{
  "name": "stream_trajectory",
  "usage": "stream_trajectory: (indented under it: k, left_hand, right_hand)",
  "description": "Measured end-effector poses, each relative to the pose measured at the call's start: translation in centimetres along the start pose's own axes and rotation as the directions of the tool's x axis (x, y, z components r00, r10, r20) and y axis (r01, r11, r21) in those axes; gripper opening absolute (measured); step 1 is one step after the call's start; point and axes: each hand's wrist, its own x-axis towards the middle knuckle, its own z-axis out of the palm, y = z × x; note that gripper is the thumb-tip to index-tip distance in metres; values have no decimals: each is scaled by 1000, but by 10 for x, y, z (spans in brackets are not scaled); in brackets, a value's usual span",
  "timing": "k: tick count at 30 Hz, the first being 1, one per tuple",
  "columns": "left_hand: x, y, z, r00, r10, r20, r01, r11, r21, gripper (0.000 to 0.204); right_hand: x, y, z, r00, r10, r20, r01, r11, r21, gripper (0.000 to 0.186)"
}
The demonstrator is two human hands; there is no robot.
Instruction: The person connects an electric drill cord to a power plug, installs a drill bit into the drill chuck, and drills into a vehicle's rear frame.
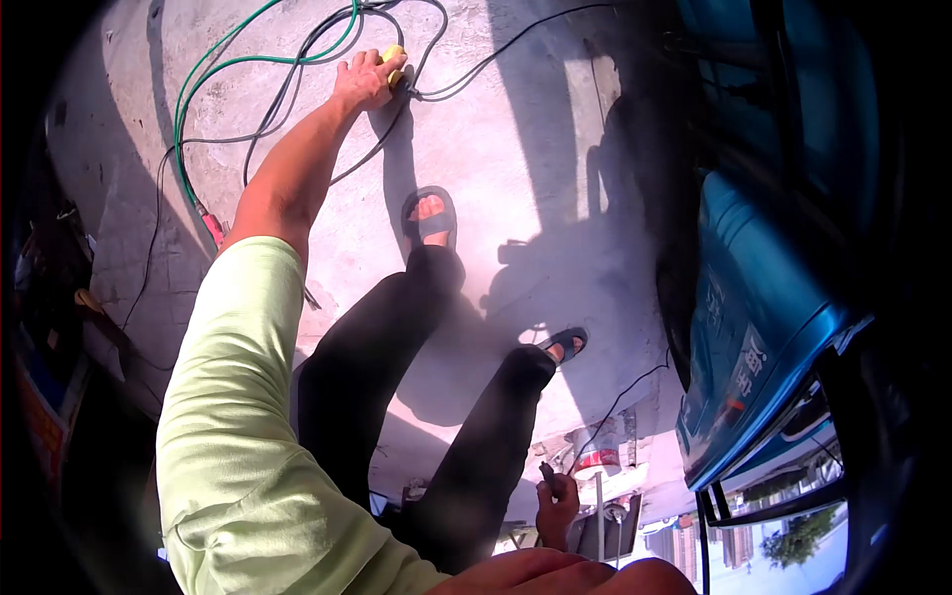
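My left arm, in a pale green sleeve, reaches far forward to the concrete floor. There my left hand (365,81) is closed over a small yellow block (393,63), partly hidden by the fingers, with dark cables (412,92) lying right beside it. Low in the picture, close to my body, my right hand (558,513) grips a short dark plug-like piece (548,475). A thin black cord (615,409) runs near that piece and up to the right; whether they join I cannot make out.
Loops of green cable (180,129) lie at the far left, ending in a red handle (212,226). A blue vehicle body (754,337) stands along the right. My sandalled feet (429,213) are on the floor (476,149). A red-and-white container (598,458) sits near the right hand.
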Motion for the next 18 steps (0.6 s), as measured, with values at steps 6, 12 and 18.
stream_trajectory:
  k: [6, 12, 18]
  left_hand:
    - [-80, 46, 27, 951, -190, 243, 233, 959, -162, 41]
    - [-276, 135, 13, 882, 406, 241, -121, 688, -716, 59]
    - [-433, 267, -167, 625, 730, 278, -91, 422, -902, 60]
  right_hand:
    - [11, -45, 14, 997, -82, -7, 83, 996, 25, 27]
    - [17, -50, -15, 988, -91, 128, 42, 938, 343, 24]
    - [11, -119, -64, 895, -367, 253, 398, 914, -80, 32]
